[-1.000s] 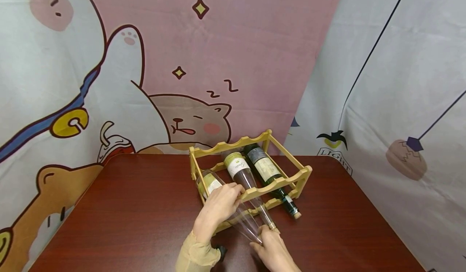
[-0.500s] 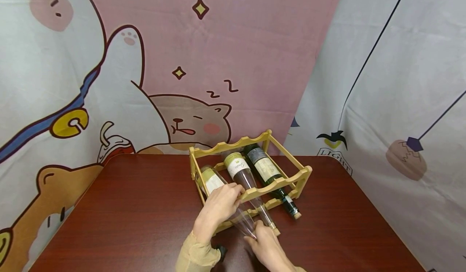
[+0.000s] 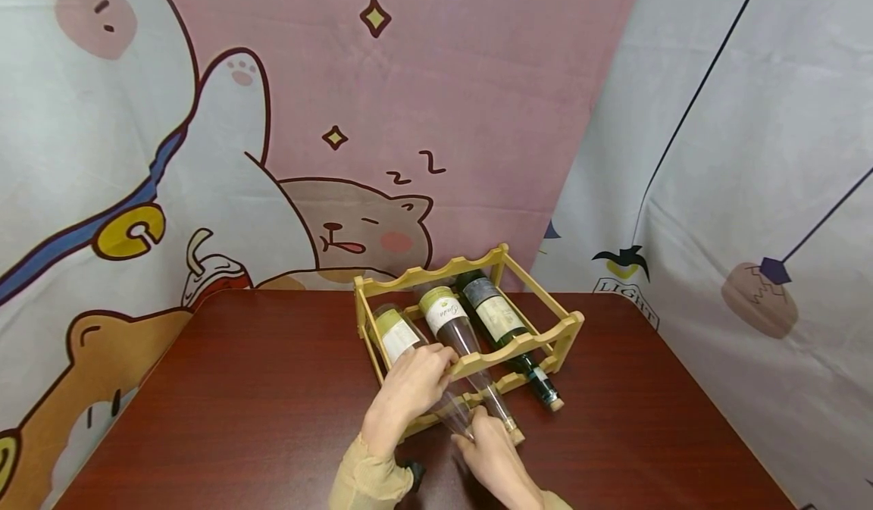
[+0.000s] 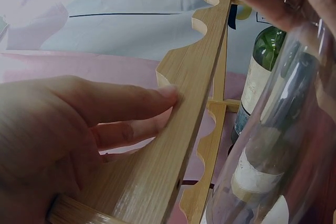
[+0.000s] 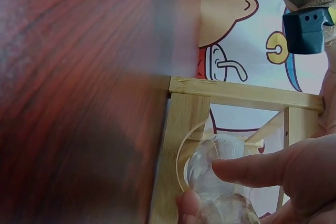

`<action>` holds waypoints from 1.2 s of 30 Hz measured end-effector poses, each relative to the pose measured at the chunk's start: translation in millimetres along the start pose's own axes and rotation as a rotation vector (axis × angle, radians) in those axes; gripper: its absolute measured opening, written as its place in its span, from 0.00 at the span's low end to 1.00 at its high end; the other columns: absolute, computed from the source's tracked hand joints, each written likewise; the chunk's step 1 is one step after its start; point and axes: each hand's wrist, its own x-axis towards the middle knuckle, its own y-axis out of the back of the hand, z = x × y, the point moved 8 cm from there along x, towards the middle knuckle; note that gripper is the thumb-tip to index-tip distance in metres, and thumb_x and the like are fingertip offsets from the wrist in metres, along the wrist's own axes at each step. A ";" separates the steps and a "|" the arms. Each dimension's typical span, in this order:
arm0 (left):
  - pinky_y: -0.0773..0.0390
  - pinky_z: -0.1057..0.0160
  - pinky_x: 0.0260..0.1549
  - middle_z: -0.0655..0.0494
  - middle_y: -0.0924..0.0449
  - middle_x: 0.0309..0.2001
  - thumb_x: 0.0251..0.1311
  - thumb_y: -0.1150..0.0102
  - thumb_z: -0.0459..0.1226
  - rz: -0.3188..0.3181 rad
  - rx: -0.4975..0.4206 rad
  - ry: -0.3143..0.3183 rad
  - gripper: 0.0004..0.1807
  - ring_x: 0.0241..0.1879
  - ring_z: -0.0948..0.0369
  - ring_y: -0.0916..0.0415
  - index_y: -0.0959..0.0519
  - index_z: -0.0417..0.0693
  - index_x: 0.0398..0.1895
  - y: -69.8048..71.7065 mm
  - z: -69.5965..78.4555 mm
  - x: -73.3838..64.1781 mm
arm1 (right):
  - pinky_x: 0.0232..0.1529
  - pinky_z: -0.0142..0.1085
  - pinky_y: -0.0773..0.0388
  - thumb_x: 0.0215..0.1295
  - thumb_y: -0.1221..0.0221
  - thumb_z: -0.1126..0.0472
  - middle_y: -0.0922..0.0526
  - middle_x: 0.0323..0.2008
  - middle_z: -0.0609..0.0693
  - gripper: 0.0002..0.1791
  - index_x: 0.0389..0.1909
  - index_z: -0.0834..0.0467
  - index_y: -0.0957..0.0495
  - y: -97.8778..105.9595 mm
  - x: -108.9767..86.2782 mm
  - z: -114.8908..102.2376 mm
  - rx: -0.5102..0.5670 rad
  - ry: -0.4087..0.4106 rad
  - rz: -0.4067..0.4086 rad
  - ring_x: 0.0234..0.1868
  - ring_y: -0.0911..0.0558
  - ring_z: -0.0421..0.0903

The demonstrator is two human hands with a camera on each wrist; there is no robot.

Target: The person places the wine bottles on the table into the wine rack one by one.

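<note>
A light wooden wine rack (image 3: 508, 352) stands on the table with three bottles lying in its lower tier. My left hand (image 3: 412, 385) grips the front top rail near its left end; in the left wrist view thumb and fingers sit on either side of the rail (image 4: 186, 93). My right hand (image 3: 496, 455) holds the neck of the leftmost clear wine bottle (image 3: 398, 336), whose neck (image 5: 210, 174) passes through the rack's front. The bottle's mouth is hidden by the hand. Beside it lie a second clear bottle (image 3: 445, 309) and a dark green bottle (image 3: 496, 313), both corked.
The dark red-brown table (image 3: 273, 389) extends around the rack. Behind it hangs a cartoon-printed cloth (image 3: 477, 116). The second bottle's corked neck (image 3: 501, 411) sticks out close to my right hand, and the green bottle's neck (image 3: 543, 385) protrudes farther right.
My right hand has moved up and left, sliding the leftmost clear bottle deeper into the rack. My left hand and the other two bottles have stayed in place.
</note>
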 end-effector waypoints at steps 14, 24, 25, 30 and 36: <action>0.29 0.69 0.21 0.60 0.24 0.25 0.48 0.32 0.33 -0.005 -0.003 0.005 0.06 0.24 0.65 0.26 0.21 0.50 0.28 -2.2 0.2 0.6 | 0.18 0.28 0.40 0.51 0.35 0.64 0.35 0.15 0.41 0.21 0.41 0.72 0.30 -0.1 7.3 -6.6 -0.006 0.008 0.063 0.17 0.37 0.36; 0.27 0.67 0.21 0.60 0.22 0.26 0.50 0.33 0.33 -0.017 -0.002 0.014 0.06 0.25 0.63 0.23 0.20 0.50 0.29 -2.3 -0.1 0.9 | 0.18 0.30 0.38 0.52 0.39 0.67 0.37 0.14 0.42 0.09 0.28 0.63 0.31 -8.4 17.9 -6.0 0.042 -0.065 0.014 0.16 0.36 0.38; 0.27 0.67 0.21 0.60 0.22 0.27 0.50 0.33 0.33 -0.018 -0.006 0.017 0.05 0.25 0.63 0.23 0.20 0.50 0.30 -2.2 -0.2 1.0 | 0.18 0.30 0.38 0.51 0.39 0.67 0.37 0.15 0.42 0.09 0.27 0.62 0.32 -8.6 19.0 -6.5 0.046 -0.061 0.021 0.17 0.36 0.39; 0.28 0.67 0.20 0.60 0.22 0.26 0.50 0.33 0.33 -0.023 -0.021 0.030 0.05 0.24 0.63 0.24 0.20 0.50 0.28 -1.6 -0.9 1.2 | 0.19 0.32 0.36 0.48 0.38 0.69 0.33 0.17 0.45 0.10 0.24 0.62 0.32 -6.7 22.1 -12.1 0.044 0.001 0.090 0.20 0.33 0.40; 0.27 0.66 0.21 0.60 0.22 0.26 0.50 0.33 0.34 -0.017 -0.013 0.034 0.05 0.24 0.63 0.23 0.20 0.50 0.29 -1.8 -1.4 0.7 | 0.19 0.36 0.33 0.46 0.39 0.69 0.25 0.19 0.53 0.10 0.27 0.64 0.31 -11.1 26.6 -11.9 0.061 -0.040 0.100 0.21 0.27 0.44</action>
